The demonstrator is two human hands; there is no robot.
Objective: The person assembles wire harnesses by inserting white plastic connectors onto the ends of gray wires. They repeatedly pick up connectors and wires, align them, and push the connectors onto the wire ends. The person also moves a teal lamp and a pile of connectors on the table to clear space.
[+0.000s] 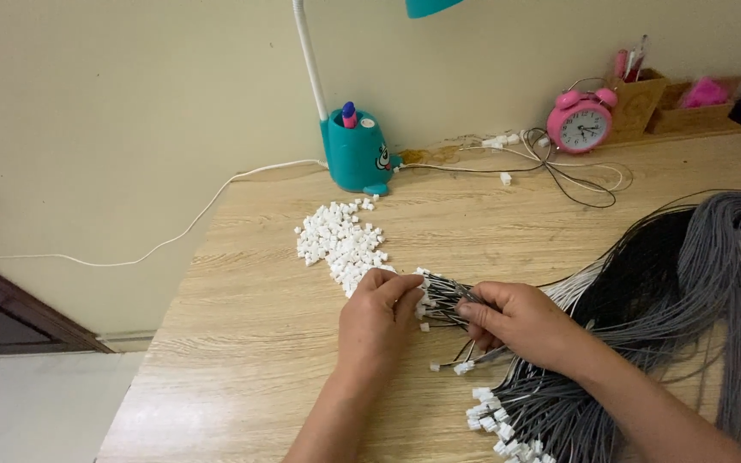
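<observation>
A bunch of wire ends [443, 300] is pinched by the right hand [521, 321], while a connector at the tips is gripped by the left hand [379, 321]; loose white connectors [340, 240] are heaped just beyond, with the grey-and-black wire bundle [688, 283] trailing right

Soft, even, fairly bright light falls from above, shadows are faint, and the edges bow slightly with wide-angle distortion.

Far centre: teal lamp base [357, 156] holding pen [349, 114], white cord [173, 236] trailing left off table [250, 326]. Far right: pink alarm clock [580, 123], wooden organiser [636, 101], tangled thin cables [559, 167] just beside clock.
</observation>
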